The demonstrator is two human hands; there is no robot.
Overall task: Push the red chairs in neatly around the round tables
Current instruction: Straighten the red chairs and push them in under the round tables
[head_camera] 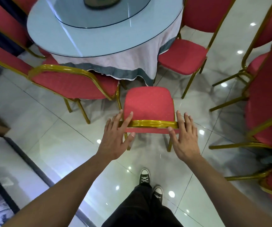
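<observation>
A red chair with a gold frame stands in front of me, facing the round table, its seat just short of the tablecloth hem. My left hand lies on the left end of its gold backrest top with straight, spread fingers. My right hand lies on the right end the same way, fingers straight over the rail. The table has a glass top and a glass turntable.
A red chair stands tucked at the table on the left, another on the right. More red chairs crowd the right edge. Glossy tiled floor surrounds me; my feet are below.
</observation>
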